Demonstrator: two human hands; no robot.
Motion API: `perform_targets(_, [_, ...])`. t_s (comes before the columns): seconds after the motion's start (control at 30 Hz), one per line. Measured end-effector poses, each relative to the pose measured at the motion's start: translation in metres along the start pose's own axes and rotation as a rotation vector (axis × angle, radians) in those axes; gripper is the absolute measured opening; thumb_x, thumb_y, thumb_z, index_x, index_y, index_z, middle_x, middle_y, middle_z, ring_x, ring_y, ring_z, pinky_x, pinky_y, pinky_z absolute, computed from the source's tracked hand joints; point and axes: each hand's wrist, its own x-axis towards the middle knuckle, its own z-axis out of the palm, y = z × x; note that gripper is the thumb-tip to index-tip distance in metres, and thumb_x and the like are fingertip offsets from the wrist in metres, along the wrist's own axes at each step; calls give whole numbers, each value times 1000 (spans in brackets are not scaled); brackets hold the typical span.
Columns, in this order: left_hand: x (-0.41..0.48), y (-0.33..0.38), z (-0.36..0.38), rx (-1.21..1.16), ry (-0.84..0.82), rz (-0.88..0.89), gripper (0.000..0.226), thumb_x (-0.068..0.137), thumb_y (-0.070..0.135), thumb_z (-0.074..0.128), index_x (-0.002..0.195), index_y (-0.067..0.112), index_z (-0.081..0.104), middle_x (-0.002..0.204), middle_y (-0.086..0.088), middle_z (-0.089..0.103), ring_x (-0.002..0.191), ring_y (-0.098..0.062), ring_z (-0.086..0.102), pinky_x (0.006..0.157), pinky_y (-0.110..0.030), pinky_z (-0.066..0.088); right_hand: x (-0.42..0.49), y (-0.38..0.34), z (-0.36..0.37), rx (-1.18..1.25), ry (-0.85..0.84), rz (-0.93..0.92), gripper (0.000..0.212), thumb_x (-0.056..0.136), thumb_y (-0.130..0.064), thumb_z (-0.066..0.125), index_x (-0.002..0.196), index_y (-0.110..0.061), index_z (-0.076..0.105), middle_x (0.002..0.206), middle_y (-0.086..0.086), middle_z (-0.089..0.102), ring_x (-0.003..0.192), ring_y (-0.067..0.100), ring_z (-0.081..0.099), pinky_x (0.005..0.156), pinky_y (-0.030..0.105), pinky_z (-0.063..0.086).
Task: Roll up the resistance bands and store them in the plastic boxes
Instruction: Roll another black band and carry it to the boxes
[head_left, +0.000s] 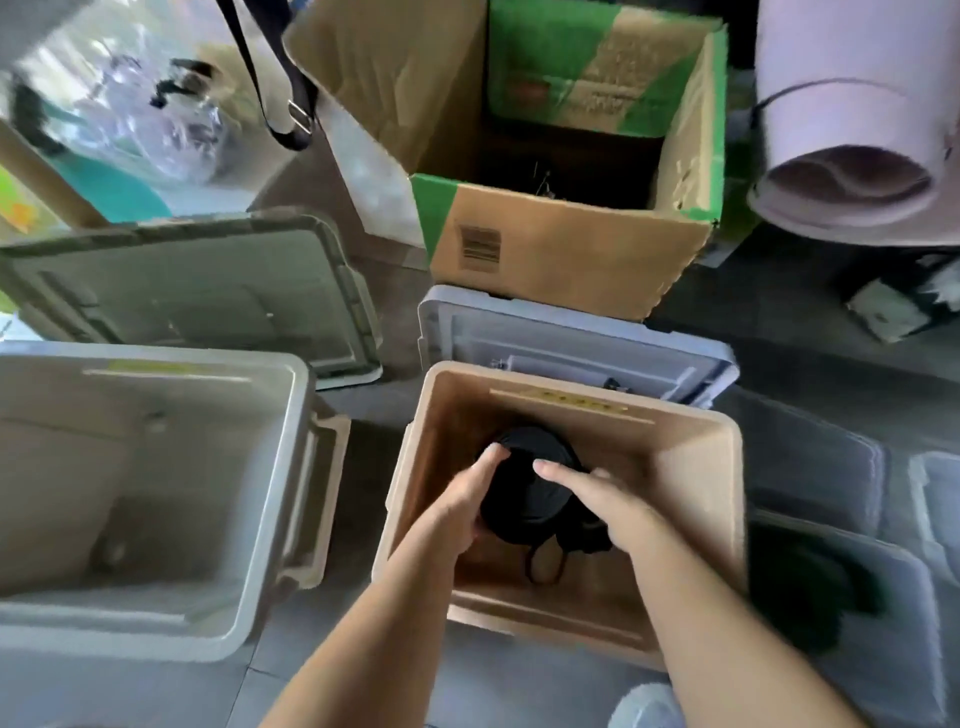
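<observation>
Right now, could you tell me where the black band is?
Head view, lower centre: the band is inside the tan box, held by the left hand and right hand.

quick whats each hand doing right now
Left hand: grips the rolled black band inside the tan box.
Right hand: holds the same roll from its other side.

I see an open carton (571, 249) with green edging and a barcode on its near wall. Right of it, a pale rolled mat (841, 104) shows me its open end. Left of the carton a black strap (262, 73) with a metal buckle hangs down, and farther left lies crumpled clear plastic (156, 119).
</observation>
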Motion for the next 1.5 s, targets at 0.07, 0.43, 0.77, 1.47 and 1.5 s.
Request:
perform_targets(0.07, [20, -7, -1, 18, -33, -17, 57, 72, 55, 60, 117, 20, 59, 123, -8, 60, 111, -26, 58, 101, -46, 44, 23, 10, 3, -28, 12, 20, 108, 65, -63, 72, 147, -11, 23, 154, 9, 23, 139, 29, 28, 105, 42, 32])
perform_targets(0.43, [-23, -2, -16, 381, 219, 128, 13, 85, 30, 64, 94, 22, 60, 80, -4, 56, 70, -20, 54, 71, -29, 46, -10, 20, -13, -630, 192, -45, 93, 73, -69, 57, 144, -16, 29, 147, 11, 35, 131, 31, 39, 103, 38, 37])
perform_targets(0.77, [-344, 112, -37, 644, 296, 318, 41, 69, 29, 58, 106, 12, 58, 65, 0, 55, 52, -20, 51, 51, -23, 42, -347, -35, -90, -573, 583, -323, 15, 86, -27, 52, 86, -15, 62, 102, 4, 62, 89, 30, 58, 65, 33, 46])
perform_targets(1.47, [-684, 102, 213, 1086, -374, 588, 24, 94, 11, 53, 81, 29, 62, 75, -3, 65, 70, -20, 61, 61, -27, 47, -721, 139, -145, 835, 784, -16, 14, 86, -29, 62, 73, -27, 61, 81, 7, 69, 75, 26, 64, 64, 24, 52])
perform_targets(1.5, [-687, 92, 236, 1130, -408, 574, 24, 94, 11, 53, 80, 28, 62, 74, -2, 63, 70, -21, 60, 62, -29, 47, -723, 160, -162, 891, 839, 7, 16, 87, -23, 63, 72, -24, 64, 77, 6, 71, 75, 28, 67, 69, 35, 54])
